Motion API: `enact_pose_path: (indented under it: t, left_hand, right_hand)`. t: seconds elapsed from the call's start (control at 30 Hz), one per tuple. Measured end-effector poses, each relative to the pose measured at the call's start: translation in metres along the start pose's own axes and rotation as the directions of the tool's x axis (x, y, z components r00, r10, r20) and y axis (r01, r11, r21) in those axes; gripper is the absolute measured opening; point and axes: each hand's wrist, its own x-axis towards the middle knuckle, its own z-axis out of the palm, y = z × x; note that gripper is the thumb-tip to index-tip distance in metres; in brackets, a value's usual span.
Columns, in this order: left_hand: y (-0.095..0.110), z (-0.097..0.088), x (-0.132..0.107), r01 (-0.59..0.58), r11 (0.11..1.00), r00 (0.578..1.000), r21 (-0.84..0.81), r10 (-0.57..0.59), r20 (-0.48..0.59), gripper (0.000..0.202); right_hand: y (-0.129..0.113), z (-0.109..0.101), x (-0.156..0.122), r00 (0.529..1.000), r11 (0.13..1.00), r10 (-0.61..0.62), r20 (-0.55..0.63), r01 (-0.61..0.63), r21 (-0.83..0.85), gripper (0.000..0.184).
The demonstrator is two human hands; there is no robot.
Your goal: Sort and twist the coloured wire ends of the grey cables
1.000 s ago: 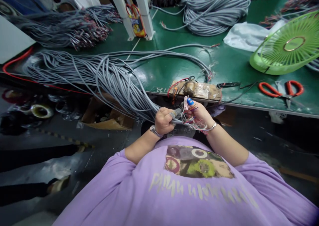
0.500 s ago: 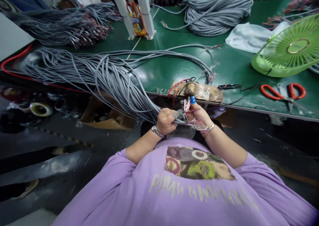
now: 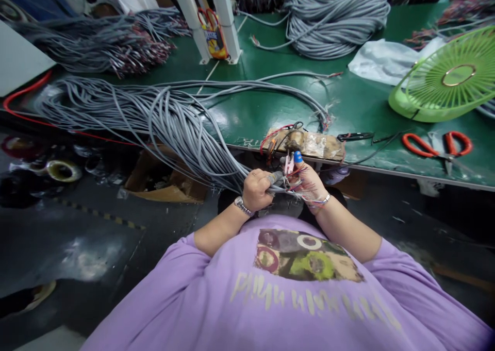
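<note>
A thick bundle of grey cables (image 3: 193,134) slants off the table's front edge down to my lap. My left hand (image 3: 257,190) is closed around the cables near their end. Thin coloured wires (image 3: 297,185) fan out from the cable ends across my right palm. My right hand (image 3: 314,186) holds these wires, its thumb raised and wearing a blue finger cover (image 3: 297,156). A small pink piece (image 3: 289,164) stands beside that thumb; its kind is unclear. The other right fingers are partly hidden behind the wires.
On the green table (image 3: 270,103) lie a taped wooden block (image 3: 309,142), red-handled scissors (image 3: 444,147), a green fan (image 3: 448,75), a plastic bag (image 3: 382,60) and a cable coil (image 3: 336,21). A cardboard box (image 3: 166,178) sits below. Another person's shoe (image 3: 40,295) shows lower left.
My right hand has shifted very slightly among the wires, while my left hand keeps its grip. At lower left, one of the other person's legs has left the view.
</note>
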Motion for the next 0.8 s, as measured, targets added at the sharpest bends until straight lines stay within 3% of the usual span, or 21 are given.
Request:
enact_pose_path:
  t: [0.5, 0.67, 0.8]
  left_hand:
    - [0.003, 0.001, 0.012, -0.023, 0.998, 0.997, 0.054, 0.019, 0.078, 0.016]
    - [0.002, -0.002, 0.011, -0.007, 0.999, 0.994, 0.035, 0.004, 0.106, 0.016]
    - [0.001, -0.006, 0.01, -0.035, 0.999, 0.996, 0.003, 0.034, 0.087, 0.015]
  right_hand:
    - [0.001, -0.003, -0.002, 0.993, 0.999, -0.012, 0.12, 0.017, -0.044, 0.054]
    - [0.0, 0.0, -0.005, 0.995, 1.0, 0.01, 0.099, -0.01, 0.005, 0.051]
    - [0.002, -0.01, -0.005, 0.996, 0.998, 0.059, 0.07, -0.061, 0.027, 0.056]
